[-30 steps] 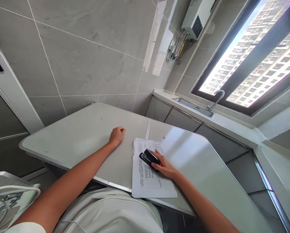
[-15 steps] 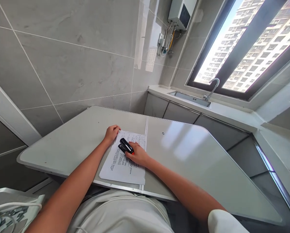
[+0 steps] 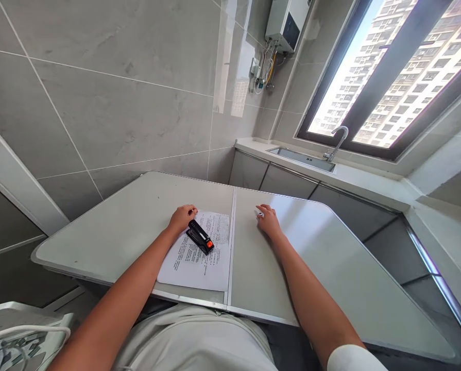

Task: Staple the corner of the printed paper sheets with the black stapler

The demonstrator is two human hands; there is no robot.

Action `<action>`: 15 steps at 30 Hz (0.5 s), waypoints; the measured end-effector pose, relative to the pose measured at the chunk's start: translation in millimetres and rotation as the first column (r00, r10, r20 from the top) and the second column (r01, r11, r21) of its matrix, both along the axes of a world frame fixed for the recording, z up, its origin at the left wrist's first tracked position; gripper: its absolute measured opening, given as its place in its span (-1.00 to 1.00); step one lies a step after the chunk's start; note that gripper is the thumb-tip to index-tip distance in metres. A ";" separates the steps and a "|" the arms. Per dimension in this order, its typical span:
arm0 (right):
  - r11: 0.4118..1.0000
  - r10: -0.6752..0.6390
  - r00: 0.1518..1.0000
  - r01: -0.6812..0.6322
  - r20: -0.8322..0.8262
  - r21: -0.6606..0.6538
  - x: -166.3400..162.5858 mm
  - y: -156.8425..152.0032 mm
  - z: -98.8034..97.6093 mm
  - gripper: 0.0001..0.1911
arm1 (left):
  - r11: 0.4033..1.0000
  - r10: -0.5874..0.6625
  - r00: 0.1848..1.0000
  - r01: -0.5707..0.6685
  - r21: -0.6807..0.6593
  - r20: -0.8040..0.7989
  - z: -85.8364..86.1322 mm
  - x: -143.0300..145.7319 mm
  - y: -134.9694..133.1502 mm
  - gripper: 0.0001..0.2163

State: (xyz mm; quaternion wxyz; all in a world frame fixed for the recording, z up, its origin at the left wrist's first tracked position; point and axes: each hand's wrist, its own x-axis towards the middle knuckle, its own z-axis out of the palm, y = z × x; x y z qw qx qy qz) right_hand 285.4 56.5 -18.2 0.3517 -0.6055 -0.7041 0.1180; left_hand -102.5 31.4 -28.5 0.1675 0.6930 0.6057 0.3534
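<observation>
A printed sheet of paper [image 3: 197, 260] lies on the grey folding table [image 3: 130, 226], left of its middle seam. A black stapler [image 3: 200, 237] with an orange end rests on the sheet, untouched. My left hand [image 3: 182, 218] is loosely curled, fingertips pressing the sheet's far left corner. My right hand [image 3: 268, 220] lies on the right half of the table with fingers spread, its fingertips at a tiny dark object on the surface, too small to identify.
A tiled wall rises behind the table. A counter with a sink [image 3: 302, 157] and tap [image 3: 338, 141] runs under the window at the right. A water heater [image 3: 284, 23] hangs high on the wall. White frame [image 3: 21, 335] at lower left.
My right hand let go of the stapler and moved right, onto the other table half. The stapler stays on the sheet. My left hand moved from the bare table onto the sheet's corner.
</observation>
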 end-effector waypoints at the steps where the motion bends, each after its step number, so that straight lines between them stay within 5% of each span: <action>1: 1.000 -0.002 1.000 0.002 0.019 -0.012 10.7 3.7 -2.8 -0.60 | 1.000 -0.009 0.999 0.010 0.019 -0.052 -1.3 0.3 0.5 -0.76; 9: 1.000 -0.003 0.995 0.004 0.103 -0.008 6.6 13.6 -16.3 -0.64 | 1.000 0.008 0.972 -0.012 -0.016 -0.235 -5.9 3.9 0.5 -0.70; 15: 0.990 0.144 0.984 -0.144 0.103 -0.004 -65.4 31.9 -8.8 -0.60 | 0.998 0.032 0.973 -0.043 -0.042 -0.227 -6.8 6.1 0.7 -0.70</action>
